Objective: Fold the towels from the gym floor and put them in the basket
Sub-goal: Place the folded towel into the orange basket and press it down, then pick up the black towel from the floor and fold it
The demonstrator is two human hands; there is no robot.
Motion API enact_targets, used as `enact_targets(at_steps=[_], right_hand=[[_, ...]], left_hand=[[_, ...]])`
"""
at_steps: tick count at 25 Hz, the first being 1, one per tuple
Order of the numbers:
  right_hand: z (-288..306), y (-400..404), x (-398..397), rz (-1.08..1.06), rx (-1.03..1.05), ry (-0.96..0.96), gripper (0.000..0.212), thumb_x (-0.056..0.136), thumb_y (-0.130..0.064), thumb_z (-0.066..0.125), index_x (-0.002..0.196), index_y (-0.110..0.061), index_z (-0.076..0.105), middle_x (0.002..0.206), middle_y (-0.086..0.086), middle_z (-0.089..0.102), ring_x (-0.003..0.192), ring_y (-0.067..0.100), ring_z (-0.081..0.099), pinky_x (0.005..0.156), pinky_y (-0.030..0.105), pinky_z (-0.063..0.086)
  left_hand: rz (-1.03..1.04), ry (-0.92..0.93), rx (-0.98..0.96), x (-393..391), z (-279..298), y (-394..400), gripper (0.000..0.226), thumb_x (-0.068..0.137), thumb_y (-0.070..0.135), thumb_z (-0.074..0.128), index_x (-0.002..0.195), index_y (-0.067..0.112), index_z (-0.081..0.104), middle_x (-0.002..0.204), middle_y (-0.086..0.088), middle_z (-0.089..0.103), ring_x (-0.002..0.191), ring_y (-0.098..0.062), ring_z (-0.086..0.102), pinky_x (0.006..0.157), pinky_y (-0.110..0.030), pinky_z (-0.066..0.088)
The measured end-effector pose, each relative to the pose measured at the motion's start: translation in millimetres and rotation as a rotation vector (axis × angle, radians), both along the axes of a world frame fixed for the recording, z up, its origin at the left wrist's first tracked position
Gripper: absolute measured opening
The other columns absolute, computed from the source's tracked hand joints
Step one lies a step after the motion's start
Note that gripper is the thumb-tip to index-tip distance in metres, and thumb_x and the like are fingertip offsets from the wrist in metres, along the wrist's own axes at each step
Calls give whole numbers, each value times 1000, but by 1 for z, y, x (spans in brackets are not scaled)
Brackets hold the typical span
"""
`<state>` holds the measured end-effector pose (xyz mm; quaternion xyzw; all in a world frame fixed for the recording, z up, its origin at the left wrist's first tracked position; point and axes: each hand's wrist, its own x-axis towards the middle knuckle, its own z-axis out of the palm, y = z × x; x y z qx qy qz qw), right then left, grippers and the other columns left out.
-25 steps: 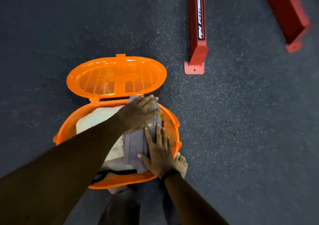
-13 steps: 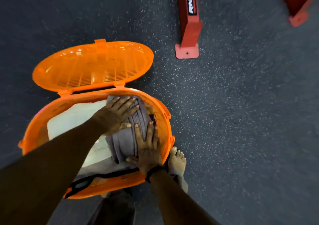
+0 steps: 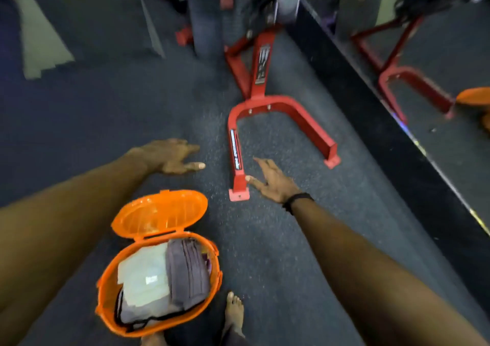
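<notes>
An orange oval basket [image 3: 106, 290] stands on the dark gym floor at the lower left, its lid [image 3: 161, 214] hinged open behind it. Inside lie a folded pale towel [image 3: 144, 279] on the left and a folded grey towel [image 3: 189, 271] on the right. My left hand [image 3: 172, 157] hovers above the floor beyond the basket, fingers spread and holding nothing. My right hand [image 3: 273, 181] is stretched forward too, fingers straight and empty, with a black band on its wrist. Both hands are well clear of the basket.
A red U-shaped machine base [image 3: 281, 107] stands just ahead, its near foot [image 3: 238, 194] close to my right hand. A black ledge with a mirror [image 3: 437, 62] runs along the right. My bare feet [image 3: 234, 311] stand beside the basket. More gym equipment fills the back.
Both hands have lifted off the grey towel and out of the basket, reaching forward. The view has swung up, showing the machine base and the mirror.
</notes>
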<state>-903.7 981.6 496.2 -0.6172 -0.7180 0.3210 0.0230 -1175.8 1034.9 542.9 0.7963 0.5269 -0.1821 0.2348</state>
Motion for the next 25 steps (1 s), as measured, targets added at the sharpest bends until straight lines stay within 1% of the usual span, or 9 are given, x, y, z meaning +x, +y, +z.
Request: enact_targets(at_steps=[2, 4, 6, 9, 12, 15, 19, 23, 25], right_hand=[[80, 30, 19, -48, 86, 20, 69, 93, -49, 50, 148, -15, 27, 149, 10, 32, 131, 28, 43, 111, 38, 32], [159, 52, 31, -63, 190, 14, 69, 93, -49, 51, 148, -13, 29, 150, 10, 33, 137, 24, 36, 114, 35, 28], [228, 58, 40, -70, 259, 1, 67, 91, -48, 54, 145, -14, 33, 146, 10, 38, 135, 24, 38, 111, 33, 29], [330, 57, 56, -70, 355, 34, 65, 89, -47, 59, 141, -13, 40, 141, 12, 46, 128, 25, 47, 108, 34, 36], [411, 40, 73, -100, 381, 2, 63, 88, -47, 60, 137, -10, 45, 138, 12, 50, 124, 24, 50, 106, 34, 39], [486, 8, 98, -205, 468, -37, 60, 88, -49, 59, 133, -11, 50, 134, 9, 55, 121, 22, 53, 103, 33, 41], [553, -54, 130, -383, 589, -75, 55, 88, -50, 58, 128, -12, 52, 128, 7, 57, 119, 21, 54, 100, 32, 42], [580, -138, 152, -588, 602, -124, 65, 87, -54, 57, 136, -13, 45, 136, 6, 51, 117, 20, 53, 93, 31, 44], [583, -191, 160, -697, 606, -174, 66, 87, -55, 57, 137, -14, 44, 139, 7, 50, 123, 21, 51, 100, 32, 41]], left_hand=[[38, -32, 74, 10, 68, 12, 90, 79, 79, 29, 150, 23, 25, 155, -8, 29, 143, -26, 27, 117, -43, 24], [104, -154, 188, 22, 137, 25, 92, 78, 81, 30, 148, 22, 30, 153, -9, 35, 140, -26, 32, 116, -41, 27], [150, -277, 267, 36, 203, 18, 84, 83, 74, 36, 147, 20, 34, 151, -7, 37, 139, -25, 35, 115, -38, 27], [178, -436, 385, 52, 295, 4, 71, 90, 59, 46, 146, 16, 37, 149, -6, 41, 137, -22, 39, 111, -31, 29], [158, -577, 498, 64, 364, -4, 63, 90, 50, 55, 141, 14, 44, 142, -7, 50, 129, -22, 48, 105, -28, 34], [111, -694, 550, 74, 420, -10, 61, 86, 49, 61, 137, 16, 50, 135, -6, 57, 123, -21, 54, 103, -29, 39], [-1, -773, 545, 96, 474, -15, 71, 79, 61, 62, 138, 24, 48, 135, -1, 56, 123, -19, 53, 103, -32, 40], [-185, -733, 529, 131, 503, -39, 75, 76, 62, 65, 139, 25, 46, 140, -1, 51, 129, -21, 48, 106, -38, 40], [-275, -734, 512, 155, 512, -56, 79, 73, 63, 68, 138, 25, 47, 140, -1, 52, 128, -21, 49, 106, -39, 41]])
